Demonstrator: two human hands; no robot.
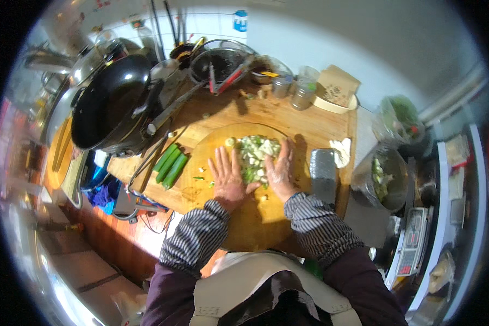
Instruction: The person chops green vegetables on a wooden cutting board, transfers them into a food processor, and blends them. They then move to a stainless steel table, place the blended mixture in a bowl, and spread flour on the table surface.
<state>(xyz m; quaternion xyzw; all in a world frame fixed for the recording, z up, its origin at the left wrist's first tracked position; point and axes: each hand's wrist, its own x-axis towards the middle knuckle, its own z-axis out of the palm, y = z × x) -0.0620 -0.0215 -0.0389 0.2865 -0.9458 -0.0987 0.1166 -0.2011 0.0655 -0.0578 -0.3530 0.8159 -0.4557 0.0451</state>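
A heap of chopped pale and green vegetable (254,155) lies on a round wooden cutting board (244,232) in front of me. My left hand (229,179) rests flat against the heap's left side, fingers spread. At the right side, my right hand (281,173) touches the heap with its fingers pointing away from me. Neither hand visibly grips anything. Several cut green vegetable lengths (171,167) lie left of the board. A cleaver-like wide metal blade (322,171) lies to the right, below a crumpled white cloth (341,151).
A black wok (112,102) stands at the left, near a long handle (175,108). Jars (303,95), a strainer (220,61) and red-handled tongs (230,79) sit at the back. Bagged greens (381,177) and a digital scale (411,240) are at the right.
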